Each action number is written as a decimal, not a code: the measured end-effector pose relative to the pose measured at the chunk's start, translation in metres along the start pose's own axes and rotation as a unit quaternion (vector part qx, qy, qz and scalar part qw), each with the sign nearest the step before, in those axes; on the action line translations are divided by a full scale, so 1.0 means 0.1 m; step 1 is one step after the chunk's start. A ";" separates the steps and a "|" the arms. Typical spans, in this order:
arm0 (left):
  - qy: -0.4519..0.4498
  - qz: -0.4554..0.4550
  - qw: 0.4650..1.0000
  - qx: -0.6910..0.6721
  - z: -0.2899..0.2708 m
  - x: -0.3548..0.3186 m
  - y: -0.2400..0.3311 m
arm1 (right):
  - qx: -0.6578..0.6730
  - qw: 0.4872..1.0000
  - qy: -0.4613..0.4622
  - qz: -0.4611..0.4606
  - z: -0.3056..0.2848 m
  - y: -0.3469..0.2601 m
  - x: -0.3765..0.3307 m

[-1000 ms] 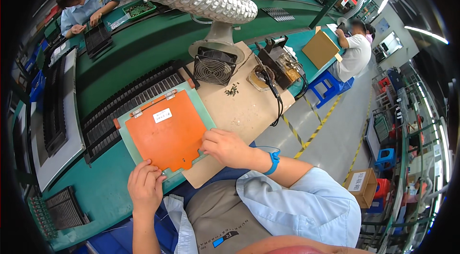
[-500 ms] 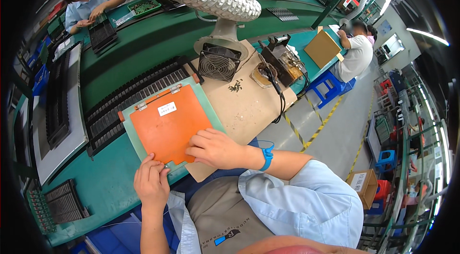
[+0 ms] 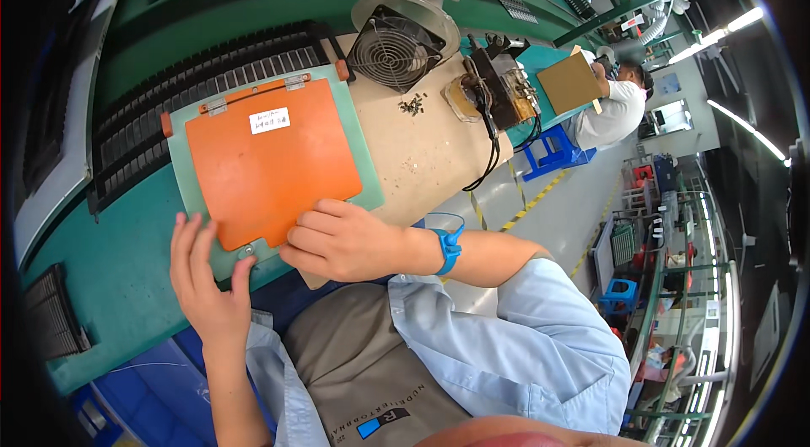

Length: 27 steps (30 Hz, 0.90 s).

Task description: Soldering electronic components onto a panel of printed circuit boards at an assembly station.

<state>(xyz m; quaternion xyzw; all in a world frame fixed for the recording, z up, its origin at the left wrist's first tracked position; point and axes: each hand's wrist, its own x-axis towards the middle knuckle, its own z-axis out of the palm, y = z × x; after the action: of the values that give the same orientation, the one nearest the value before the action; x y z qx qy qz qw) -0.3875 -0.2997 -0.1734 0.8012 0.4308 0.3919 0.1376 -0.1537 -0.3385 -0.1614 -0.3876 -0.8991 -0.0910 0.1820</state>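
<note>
A flat fixture with an orange hinged lid [image 3: 274, 164] on a pale green base plate [image 3: 364, 152] lies before me, its lid down. Metal hinges [image 3: 297, 82] run along its far edge, and a white label [image 3: 269, 120] is stuck on the lid. My right hand [image 3: 346, 242], a blue band round its wrist, is curled over the near edge of the fixture; its fingertips are partly hidden. At the near left corner my left hand [image 3: 207, 282] has its fingers and thumb apart, beside a small round metal fastener [image 3: 248, 250].
Behind the fixture run black slotted rails [image 3: 211, 84]. To the right, a brown board [image 3: 413, 152] carries a black fan [image 3: 396, 49], small dark bits [image 3: 413, 104] and a soldering unit with cables [image 3: 498, 97]. A co-worker [image 3: 609, 114] sits farther right. A black tray [image 3: 55, 312] lies at left.
My left fingers have spread and come away from the fastener at the near edge. My right hand stays at that edge. The view has shifted, so the fixture appears farther left and higher.
</note>
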 end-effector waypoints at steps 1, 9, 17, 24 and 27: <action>0.006 -0.034 0.999 -0.014 0.00 0.01 0.03 | 0.002 1.000 0.006 -0.017 0.00 0.00 0.00; -0.037 -0.080 0.995 -0.053 -0.09 -0.03 -0.03 | -0.005 0.987 0.145 -0.065 -0.33 -0.04 0.24; 0.049 -0.004 0.991 -0.121 -0.30 0.75 -0.09 | -0.049 0.955 0.292 0.010 -0.68 0.23 0.65; -0.026 0.097 0.986 -0.136 -0.45 1.40 0.03 | -0.032 0.939 0.336 0.066 -0.68 0.19 0.64; -0.039 0.076 0.991 -0.101 -0.46 1.59 -0.05 | 0.032 0.954 0.290 0.074 -0.49 0.10 0.40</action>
<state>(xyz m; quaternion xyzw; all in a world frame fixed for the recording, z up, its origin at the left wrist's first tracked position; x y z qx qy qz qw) -0.3736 -0.1746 -0.0652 0.8280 0.3213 0.4114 0.2047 -0.1590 -0.3206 -0.1003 -0.4044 -0.7785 -0.1574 0.4535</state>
